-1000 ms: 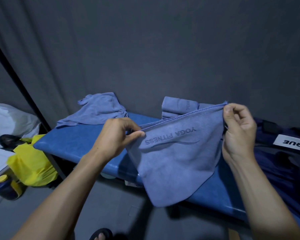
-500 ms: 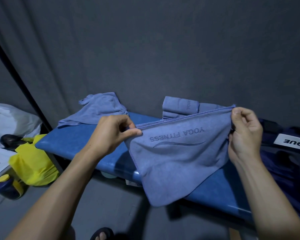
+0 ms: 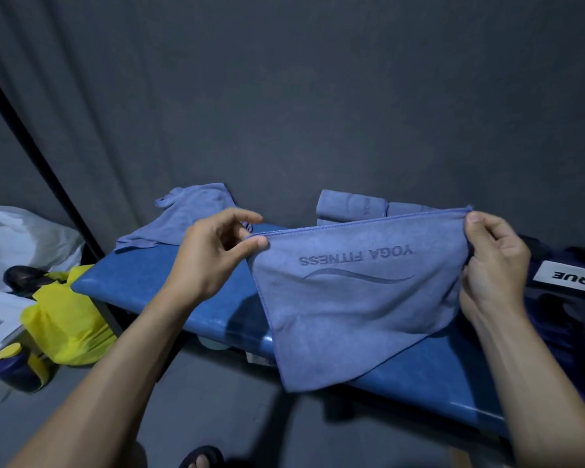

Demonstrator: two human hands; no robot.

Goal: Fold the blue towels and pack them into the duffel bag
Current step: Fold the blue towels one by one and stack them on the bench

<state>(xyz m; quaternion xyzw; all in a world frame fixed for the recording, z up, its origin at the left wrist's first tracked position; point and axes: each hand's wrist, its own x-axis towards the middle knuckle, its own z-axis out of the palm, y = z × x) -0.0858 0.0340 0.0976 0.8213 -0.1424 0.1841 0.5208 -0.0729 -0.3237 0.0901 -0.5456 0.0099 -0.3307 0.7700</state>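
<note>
Because the blue towel [image 3: 352,298] hangs limp and light above the bench's [image 3: 142,278] front edge, hold its hemmed top corners, where left hand [image 3: 213,258] and right hand [image 3: 493,265] pinch it.

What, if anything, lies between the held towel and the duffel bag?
Nothing visible. Both hands, left hand and right hand, pinch the towel above the bench; the duffel bag sits just right of it.

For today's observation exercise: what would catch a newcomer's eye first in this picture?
A blue-grey microfibre towel stamped YOGA FITNESS hangs at centre, stretched between the left hand and right hand, which pinch its top corners. Behind it, folded blue towels sit on the blue padded bench, a crumpled one at left.
</note>
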